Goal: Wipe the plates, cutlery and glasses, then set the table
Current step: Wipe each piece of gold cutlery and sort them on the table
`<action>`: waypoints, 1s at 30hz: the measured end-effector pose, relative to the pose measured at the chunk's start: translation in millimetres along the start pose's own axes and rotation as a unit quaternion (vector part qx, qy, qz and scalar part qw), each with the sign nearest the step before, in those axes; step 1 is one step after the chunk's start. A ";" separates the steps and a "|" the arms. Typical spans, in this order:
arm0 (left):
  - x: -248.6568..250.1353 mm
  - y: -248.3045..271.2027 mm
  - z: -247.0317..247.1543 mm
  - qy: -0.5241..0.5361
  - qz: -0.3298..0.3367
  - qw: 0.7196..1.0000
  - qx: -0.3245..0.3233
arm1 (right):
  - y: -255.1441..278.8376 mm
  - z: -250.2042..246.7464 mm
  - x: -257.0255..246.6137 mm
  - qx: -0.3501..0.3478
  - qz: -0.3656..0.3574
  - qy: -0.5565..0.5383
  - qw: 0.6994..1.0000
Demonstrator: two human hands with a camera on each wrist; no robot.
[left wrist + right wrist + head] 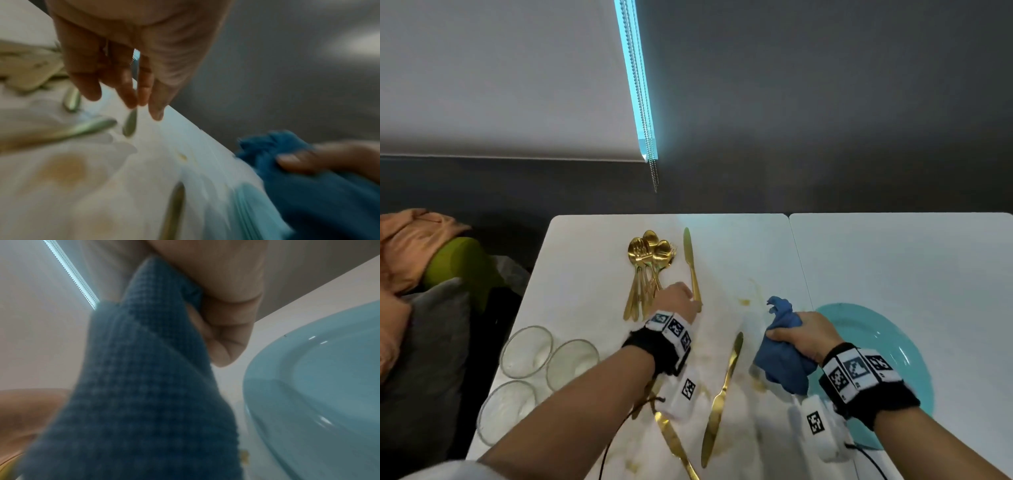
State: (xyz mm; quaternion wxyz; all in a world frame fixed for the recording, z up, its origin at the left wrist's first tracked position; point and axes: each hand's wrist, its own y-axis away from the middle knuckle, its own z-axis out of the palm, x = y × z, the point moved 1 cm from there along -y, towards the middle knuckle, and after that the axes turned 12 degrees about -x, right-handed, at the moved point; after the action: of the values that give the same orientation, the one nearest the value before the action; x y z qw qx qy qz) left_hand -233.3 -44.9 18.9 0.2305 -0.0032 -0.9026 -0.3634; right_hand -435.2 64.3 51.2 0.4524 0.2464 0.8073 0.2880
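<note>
My left hand [683, 297] hovers over the white table [876, 260], its fingers [131, 97] hanging straight and loose just above the handle end of a gold knife [691, 263]; it holds nothing. A heap of gold spoons and forks [649, 263] lies just left of that knife. Two more gold knives [722, 397] [674, 442] lie nearer me. My right hand [806, 334] grips a bunched blue cloth [784, 356] [144, 386] beside a teal plate [893, 346] [318, 386]. Three clear glasses [525, 351] [571, 363] [505, 411] stand at the near left.
Yellowish smears [743, 302] mark the table between my hands. A seam [796, 260] splits the tabletop into two halves. Off the left edge sit a green cushion [458, 263] and orange fabric [410, 246]. A dark wall and a blind cord [654, 171] stand behind.
</note>
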 end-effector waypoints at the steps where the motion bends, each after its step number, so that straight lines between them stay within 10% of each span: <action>1: 2.0 11.5 18.3 -0.022 0.005 0.999 -0.032 | 1.6 0.6 2.5 -0.004 -0.001 0.000 1.000; 9: 5.7 62.9 119.5 -0.075 -0.053 0.994 -0.063 | 18.3 4.7 23.0 -0.027 -0.010 0.031 0.999; 21: 19.3 77.6 116.1 -0.046 -0.073 0.991 -0.098 | 45.7 4.1 71.0 -0.049 -0.020 -0.053 0.997; 30: 67.8 105.7 114.0 0.015 0.128 0.990 -0.055 | 43.8 5.0 70.2 -0.045 -0.057 -0.325 0.943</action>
State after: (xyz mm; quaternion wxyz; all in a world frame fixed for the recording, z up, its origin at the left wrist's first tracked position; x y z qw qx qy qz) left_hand -322.8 96.9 44.7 0.2878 -0.1257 -0.8698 -0.3806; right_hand -457.8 143.0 37.9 0.7167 0.2592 0.6152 0.2017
